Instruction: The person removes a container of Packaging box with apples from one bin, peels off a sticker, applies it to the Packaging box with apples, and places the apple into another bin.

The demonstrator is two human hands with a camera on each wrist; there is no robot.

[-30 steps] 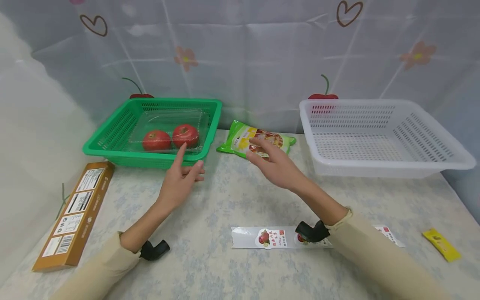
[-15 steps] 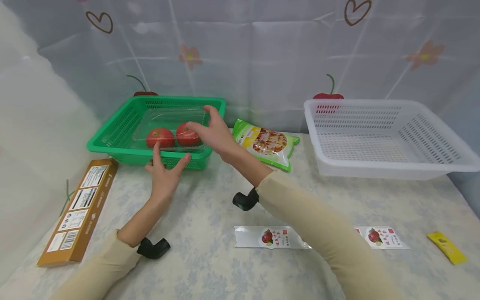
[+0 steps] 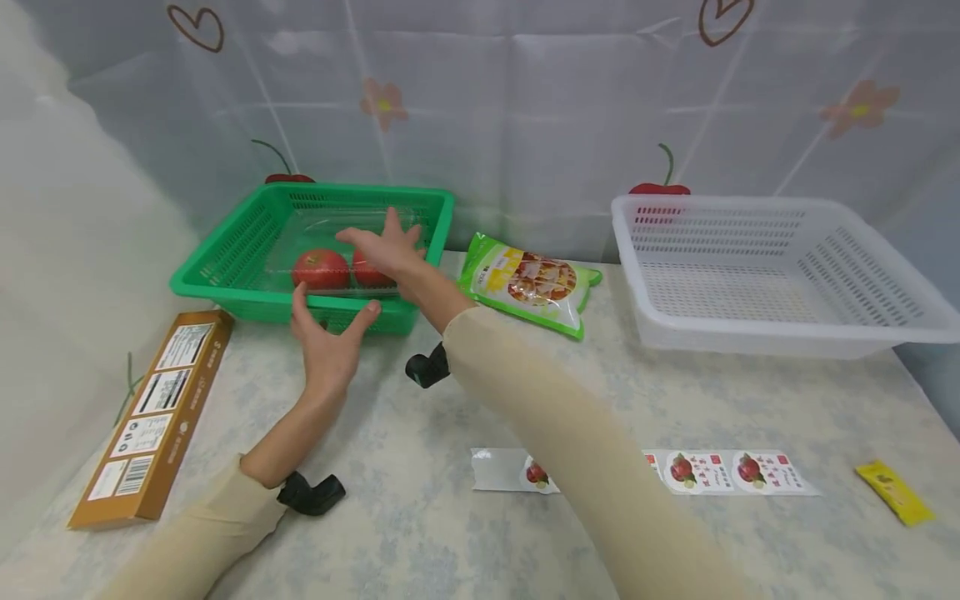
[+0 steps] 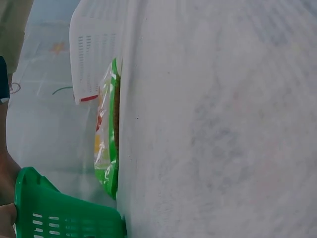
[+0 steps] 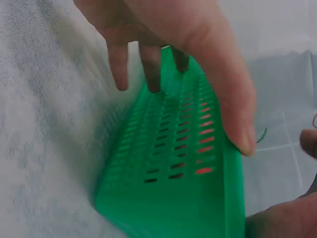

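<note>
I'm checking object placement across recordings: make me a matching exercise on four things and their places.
1. green perforated plastic basket
2. long brown cardboard box
3. green-edged plastic bag
4. small yellow packet

A. in front of the white plastic basket
B. around two round red fruits
C. between both baskets
D. leftmost on the table

Pairs: 1-B, 2-D, 3-C, 4-A

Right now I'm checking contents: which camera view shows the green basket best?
The head view, looking into the green basket: two apples inside, one partly behind the right hand. Left wrist shows only a corner; right wrist, mainly a slotted side.
</note>
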